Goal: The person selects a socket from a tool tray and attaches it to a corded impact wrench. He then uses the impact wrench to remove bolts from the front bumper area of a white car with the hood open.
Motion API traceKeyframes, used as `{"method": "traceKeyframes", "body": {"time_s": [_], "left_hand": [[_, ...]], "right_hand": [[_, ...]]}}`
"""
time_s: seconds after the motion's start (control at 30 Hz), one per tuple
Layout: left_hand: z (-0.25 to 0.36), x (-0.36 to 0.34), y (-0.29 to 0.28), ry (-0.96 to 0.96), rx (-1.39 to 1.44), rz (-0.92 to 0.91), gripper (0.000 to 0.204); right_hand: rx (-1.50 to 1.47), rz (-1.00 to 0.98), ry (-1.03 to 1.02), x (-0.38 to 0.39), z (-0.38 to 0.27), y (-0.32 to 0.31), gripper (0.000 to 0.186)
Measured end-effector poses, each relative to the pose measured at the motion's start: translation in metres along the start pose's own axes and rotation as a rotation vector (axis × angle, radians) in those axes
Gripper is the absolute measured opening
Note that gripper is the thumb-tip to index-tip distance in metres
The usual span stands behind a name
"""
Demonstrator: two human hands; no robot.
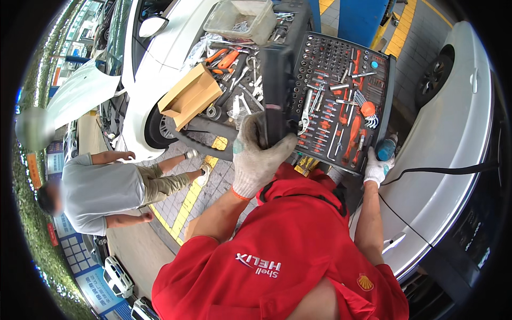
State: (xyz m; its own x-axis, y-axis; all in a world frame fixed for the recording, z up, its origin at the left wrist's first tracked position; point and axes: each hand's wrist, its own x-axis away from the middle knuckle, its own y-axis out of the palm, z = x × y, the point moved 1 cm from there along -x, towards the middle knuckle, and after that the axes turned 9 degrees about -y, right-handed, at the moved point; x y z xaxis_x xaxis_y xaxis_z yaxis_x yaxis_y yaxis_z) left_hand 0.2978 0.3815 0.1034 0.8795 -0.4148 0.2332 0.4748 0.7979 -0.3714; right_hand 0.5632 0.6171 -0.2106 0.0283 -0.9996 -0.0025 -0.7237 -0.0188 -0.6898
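My left hand [259,160], in a pale work glove with a grey palm, is closed round a flat black device [276,90] held upright. It stands nearly edge-on, so its face is hidden and its exact kind does not show. Beyond it lies an open tool tray [368,170] with rows of sockets, bits, wrenches and orange-handled screwdrivers. At the tray's near right corner, my gloved right hand [377,169] has its fingers on either side of a translucent blue bottle [385,150]. Part of that grip is hidden behind the bottle.
Left of the tray, a cluttered cart top carries loose tools, an open cardboard box [192,96] and a clear plastic bin [241,21]. White cars flank me, one [173,42] at left and one [448,176] at right, with a black cable [442,170]. A person [104,186] stands at left.
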Motion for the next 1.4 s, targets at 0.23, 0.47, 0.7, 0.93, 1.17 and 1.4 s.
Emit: {"method": "traceKeyframes", "body": {"time_s": [0.23, 0.47, 0.7, 0.93, 1.17, 1.4], "left_hand": [[0.002, 0.005, -0.003, 0.012, -0.065, 0.024, 0.058], [0.005, 0.006, -0.009, -0.135, 0.422, -0.248, 0.039], [-0.026, 0.008, -0.018, -0.216, 0.765, -0.431, 0.06], [-0.015, 0.009, -0.022, -0.267, 1.074, -0.768, 0.068], [-0.024, 0.009, -0.025, -0.27, 1.199, -0.905, 0.076], [-0.023, 0.014, -0.02, -0.184, 0.999, -0.799, 0.092]], "right_hand": [[-0.027, 0.013, -0.023, 0.0, 0.003, 0.001, 0.109], [0.033, 0.028, -0.006, 0.0, 0.0, 0.002, 0.11], [0.049, 0.027, -0.01, 0.0, 0.001, 0.002, 0.111], [0.035, 0.014, 0.017, 0.001, -0.003, 0.0, 0.113], [0.05, -0.003, -0.008, 0.001, -0.001, -0.001, 0.112], [0.038, -0.005, -0.002, 0.002, -0.004, -0.003, 0.111]]}}
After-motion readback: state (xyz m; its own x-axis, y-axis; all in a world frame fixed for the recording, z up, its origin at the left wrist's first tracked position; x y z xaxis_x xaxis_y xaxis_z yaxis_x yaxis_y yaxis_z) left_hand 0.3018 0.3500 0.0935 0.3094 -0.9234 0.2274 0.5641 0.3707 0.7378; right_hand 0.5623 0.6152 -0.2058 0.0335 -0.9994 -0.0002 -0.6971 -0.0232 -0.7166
